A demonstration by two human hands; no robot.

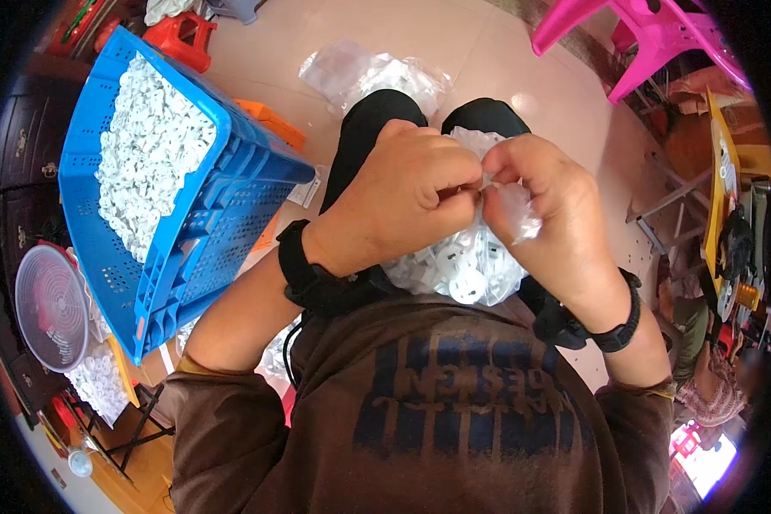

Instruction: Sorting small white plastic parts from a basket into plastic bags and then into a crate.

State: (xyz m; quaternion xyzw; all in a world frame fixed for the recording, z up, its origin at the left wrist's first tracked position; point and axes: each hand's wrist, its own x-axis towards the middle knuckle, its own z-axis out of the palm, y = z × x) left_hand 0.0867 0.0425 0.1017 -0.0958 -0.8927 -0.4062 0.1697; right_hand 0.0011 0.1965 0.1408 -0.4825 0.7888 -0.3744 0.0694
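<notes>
Both forearms rise from the lower edge and bend inward over the lap, each wrist wearing a dark band. The left hand (403, 201) and right hand (544, 214) meet knuckle to knuckle, fingers curled, thumbs and fingertips pinched tight together where they touch.

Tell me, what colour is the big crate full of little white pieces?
The crate is blue, seen best in the head view, on the person's left side.

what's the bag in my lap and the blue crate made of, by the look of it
Clear bag: thin glossy plastic film, probably; it crinkles, shines, and white parts show through. Blue crate: rigid moulded plastic, slightly glossy, with perforated walls and ribs.
</notes>
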